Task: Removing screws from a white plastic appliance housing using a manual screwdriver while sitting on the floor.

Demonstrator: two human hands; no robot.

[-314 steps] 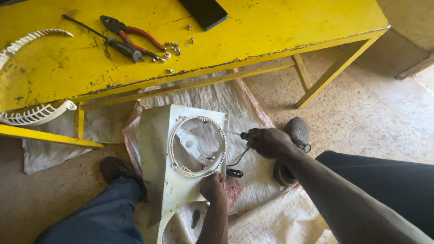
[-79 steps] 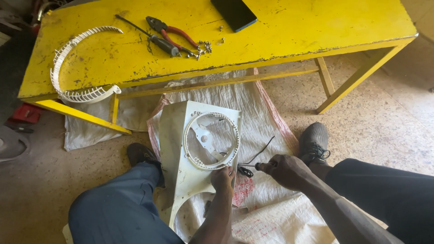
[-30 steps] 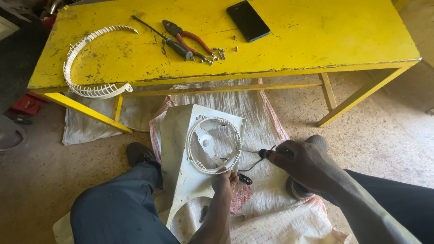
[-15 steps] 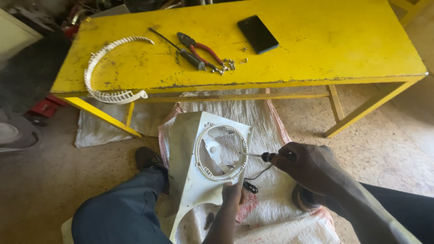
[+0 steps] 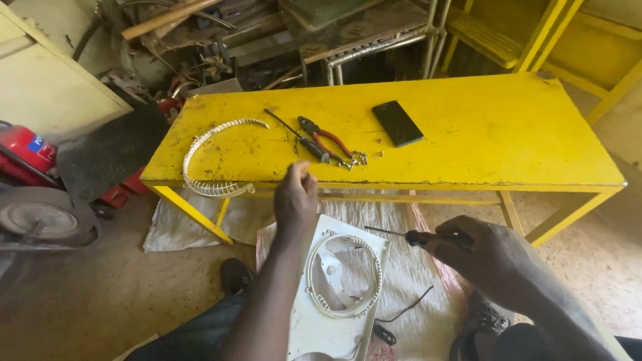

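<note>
Our left hand point(image 5: 296, 194) has risen from the white panel point(image 5: 338, 314) toward the yellow desk point(image 5: 468, 134).
Its fingers pinch together near the pliers point(image 5: 326, 140); right hand point(image 5: 485, 257) fingers stay clamped on the screwdriver point(image 5: 408, 235).

Left hand point(image 5: 296, 195) seen from the back, fingertips blurred; can't tell if anything is pinched. Right hand point(image 5: 491, 257) wraps the screwdriver point(image 5: 409, 236) handle, most of the handle hidden; wrist cut by the bottom edge. White panel point(image 5: 334, 294) lower part cut off at the bottom, left side covered by the forearm. Small bits point(image 5: 360, 158) by the pliers point(image 5: 326, 140) too small to identify. Shoe point(image 5: 235, 275) partly hidden behind the arm. Red cylinder point(image 5: 25, 148) cut by the left edge. Clutter point(image 5: 221, 40) behind the table indistinct.
</note>
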